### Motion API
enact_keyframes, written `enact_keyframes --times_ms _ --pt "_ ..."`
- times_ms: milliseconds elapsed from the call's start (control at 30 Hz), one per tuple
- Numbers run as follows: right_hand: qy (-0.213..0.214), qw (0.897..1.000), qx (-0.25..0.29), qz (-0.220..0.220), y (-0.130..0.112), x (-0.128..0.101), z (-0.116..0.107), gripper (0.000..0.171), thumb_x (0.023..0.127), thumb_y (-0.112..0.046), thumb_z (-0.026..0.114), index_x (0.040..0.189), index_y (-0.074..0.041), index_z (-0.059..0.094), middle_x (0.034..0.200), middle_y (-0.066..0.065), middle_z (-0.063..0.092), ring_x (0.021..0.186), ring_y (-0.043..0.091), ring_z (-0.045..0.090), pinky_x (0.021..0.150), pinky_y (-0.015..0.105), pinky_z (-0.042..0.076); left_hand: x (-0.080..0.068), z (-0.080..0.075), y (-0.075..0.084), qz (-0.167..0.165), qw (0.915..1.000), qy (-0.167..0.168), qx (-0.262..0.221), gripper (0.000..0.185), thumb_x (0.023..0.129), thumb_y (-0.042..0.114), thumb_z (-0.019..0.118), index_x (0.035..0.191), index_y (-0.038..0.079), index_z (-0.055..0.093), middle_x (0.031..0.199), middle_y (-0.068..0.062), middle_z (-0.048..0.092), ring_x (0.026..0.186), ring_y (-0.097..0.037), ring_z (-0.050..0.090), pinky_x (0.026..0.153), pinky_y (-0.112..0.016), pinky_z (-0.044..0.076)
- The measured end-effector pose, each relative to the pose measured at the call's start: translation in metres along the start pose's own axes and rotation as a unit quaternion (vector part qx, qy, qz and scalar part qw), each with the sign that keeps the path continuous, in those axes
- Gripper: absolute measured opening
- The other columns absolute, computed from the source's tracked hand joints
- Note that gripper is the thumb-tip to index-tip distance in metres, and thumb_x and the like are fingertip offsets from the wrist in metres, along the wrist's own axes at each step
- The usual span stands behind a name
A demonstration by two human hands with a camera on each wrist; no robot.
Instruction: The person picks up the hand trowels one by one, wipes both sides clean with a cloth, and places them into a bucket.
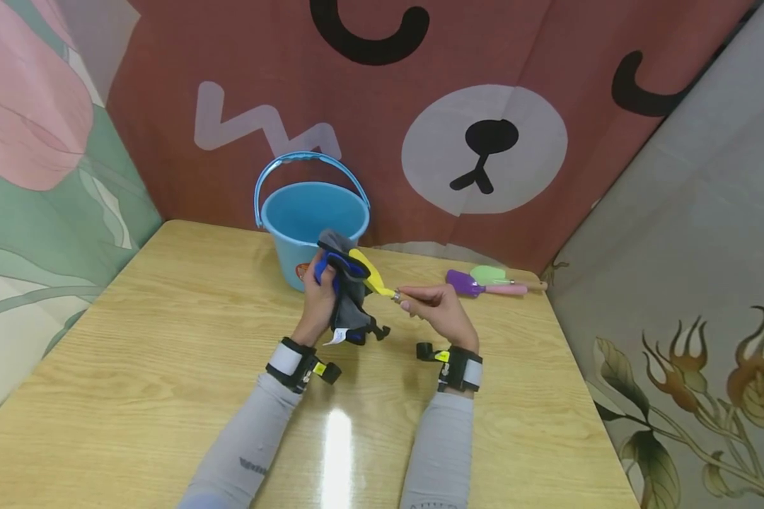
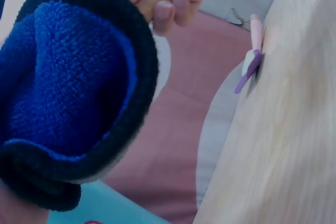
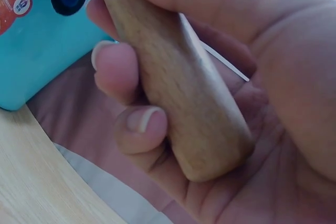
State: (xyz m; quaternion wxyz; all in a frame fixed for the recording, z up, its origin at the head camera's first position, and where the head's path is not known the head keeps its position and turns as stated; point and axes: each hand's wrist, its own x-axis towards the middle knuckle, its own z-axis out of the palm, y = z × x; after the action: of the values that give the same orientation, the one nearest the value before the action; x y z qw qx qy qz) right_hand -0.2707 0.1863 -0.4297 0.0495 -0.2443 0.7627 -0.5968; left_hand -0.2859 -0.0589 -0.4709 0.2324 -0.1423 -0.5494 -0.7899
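My left hand grips a bunched grey and blue cloth with black edging and a white tag, in front of the bucket. Its fleecy blue side fills much of the left wrist view and hides most of that hand. From the right, my right hand holds a yellow spatula by its handle. The spatula's yellow head overlaps the cloth's upper right side in the head view. In the right wrist view, fingers and thumb wrap the rounded wooden handle.
A light-blue bucket with its handle raised stands at the back of the table, close to the curtain. Toward the back right lie a purple spatula with a pink handle and a green spatula with a wooden one.
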Motion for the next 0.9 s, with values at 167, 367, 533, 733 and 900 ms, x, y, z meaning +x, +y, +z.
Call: enact_keyframes --times_ms 167,367,533,733,900 --pt "0.0 1.0 -0.007 0.016 0.001 -0.001 -0.001 0.03 0.092 -0.006 0.073 0.12 0.003 0.072 0.108 0.01 0.077 0.086 0.017 0.072 0.076 0.031 0.058 0.004 -0.007 0.003 0.022 0.9997 0.002 -0.014 0.08 0.091 0.064 0.063 0.135 -0.001 0.054 0.117 0.001 0.063 0.107 -0.011 0.059 0.095 -0.024 0.049" --pt "0.005 1.0 -0.014 0.027 0.004 -0.004 -0.004 0.03 0.092 -0.007 0.074 0.121 0.001 0.072 0.113 0.012 0.076 0.095 0.018 0.074 0.08 0.032 0.059 0.006 -0.012 0.009 0.027 0.9991 0.002 -0.031 0.071 0.087 0.068 0.064 0.128 0.01 0.057 0.118 0.0 0.063 0.105 -0.012 0.06 0.093 -0.025 0.051" --pt "0.032 0.999 -0.011 0.03 0.005 -0.006 -0.005 0.03 0.092 -0.007 0.073 0.121 0.001 0.072 0.113 0.012 0.076 0.098 0.012 0.073 0.082 0.029 0.058 0.005 -0.011 0.011 0.026 0.9994 0.005 -0.024 0.076 0.087 0.068 0.064 0.131 0.007 0.057 0.119 0.001 0.063 0.108 -0.012 0.059 0.095 -0.025 0.05" --pt "0.077 0.997 0.016 -0.006 0.006 -0.004 -0.003 0.031 0.093 -0.002 0.07 0.122 0.01 0.068 0.107 0.006 0.077 0.09 0.008 0.072 0.08 0.026 0.058 0.001 -0.003 0.01 0.007 0.9998 0.003 0.018 0.101 0.082 0.078 0.06 0.139 -0.005 0.052 0.121 -0.004 0.063 0.108 -0.009 0.059 0.093 -0.022 0.048" --pt "0.095 0.995 0.014 -0.033 0.005 0.0 0.001 0.029 0.093 -0.002 0.07 0.12 0.01 0.069 0.102 0.0 0.078 0.078 0.007 0.069 0.075 0.025 0.057 -0.003 0.003 0.006 -0.002 0.9994 -0.014 0.031 0.111 0.079 0.081 0.059 0.144 -0.007 0.047 0.131 -0.021 0.058 0.113 -0.009 0.055 0.099 -0.021 0.043"
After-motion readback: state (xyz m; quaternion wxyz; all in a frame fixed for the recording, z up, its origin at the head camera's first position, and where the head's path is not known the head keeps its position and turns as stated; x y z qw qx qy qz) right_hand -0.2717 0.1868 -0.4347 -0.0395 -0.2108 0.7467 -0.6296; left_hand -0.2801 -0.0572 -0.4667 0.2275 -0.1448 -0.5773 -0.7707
